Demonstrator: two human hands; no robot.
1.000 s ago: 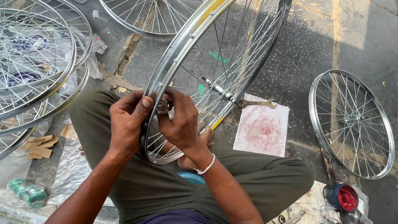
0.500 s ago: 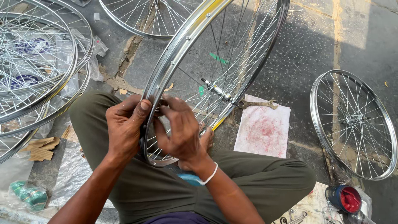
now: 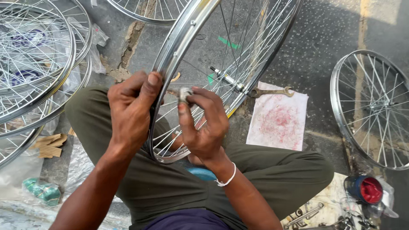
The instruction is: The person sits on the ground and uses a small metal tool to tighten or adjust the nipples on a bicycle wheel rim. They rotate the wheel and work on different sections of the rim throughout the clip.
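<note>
The wheel rim [image 3: 179,47] in the lap runs off the top edge, so its upper arc is unseen; its lowest part is hidden behind the right hand [image 3: 204,123]; the small metal piece [image 3: 184,93] pinched in that hand is too small to identify; the left hand [image 3: 132,108] covers part of the rim; the stacked wheels [image 3: 34,64] are cut by the left edge; the tools [image 3: 306,213] at the bottom right are cropped and unclear.

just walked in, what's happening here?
A person sits on the ground with a spoked bicycle wheel upright between their legs. The left hand grips the rim; the right hand pinches a small metal tool at the spokes by the rim. A spanner lies on a stained cloth beside them.
</note>
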